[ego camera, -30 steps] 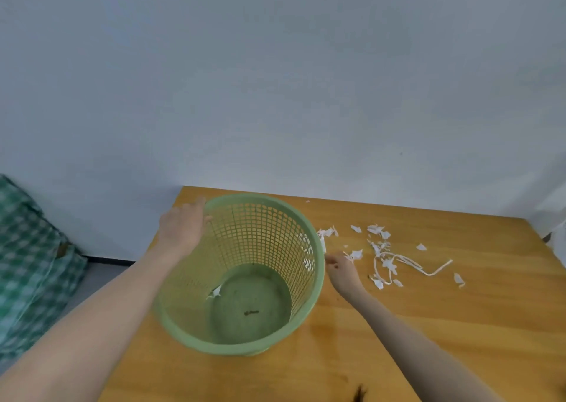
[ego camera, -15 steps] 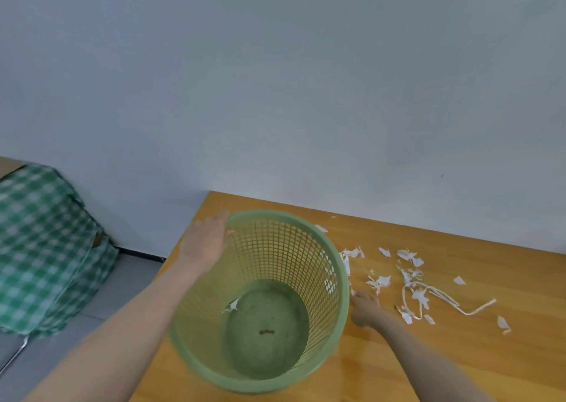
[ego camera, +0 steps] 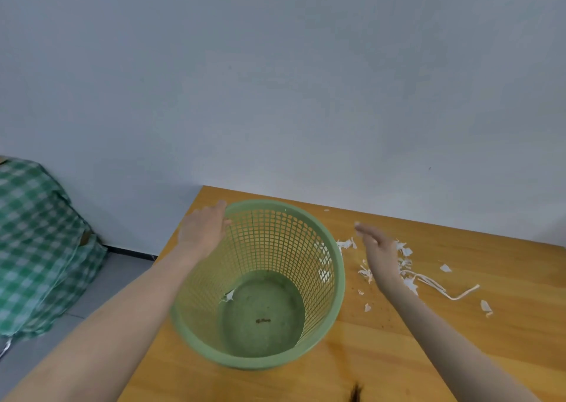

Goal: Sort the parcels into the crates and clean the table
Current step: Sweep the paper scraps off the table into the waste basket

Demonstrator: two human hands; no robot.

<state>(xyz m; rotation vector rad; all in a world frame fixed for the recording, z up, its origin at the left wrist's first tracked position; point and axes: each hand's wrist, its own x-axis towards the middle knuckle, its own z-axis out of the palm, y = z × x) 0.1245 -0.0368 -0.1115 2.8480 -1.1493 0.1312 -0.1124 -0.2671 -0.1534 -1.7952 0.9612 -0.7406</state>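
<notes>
A green mesh wastebasket point(ego camera: 306, 351) stands tilted at the left end of the wooden table point(ego camera: 398, 355). My left hand point(ego camera: 203, 228) grips its far left rim. Inside it lie one white paper scrap point(ego camera: 228, 296) and a dark speck. To the right of the basket, torn white paper scraps and strips point(ego camera: 428, 282) lie scattered on the table. My right hand point(ego camera: 379, 248) hovers over them with straight fingers, blurred, holding nothing that I can see.
A grey wall runs right behind the table. On the floor to the left stands something covered with green checked cloth point(ego camera: 36, 248). The table's left edge lies just beside the basket. A dark knot point(ego camera: 355, 395) marks the table's near part.
My right hand has risen from the table beside the basket and moved up and right over the scraps. The view has shifted left; my left hand stays on the rim.
</notes>
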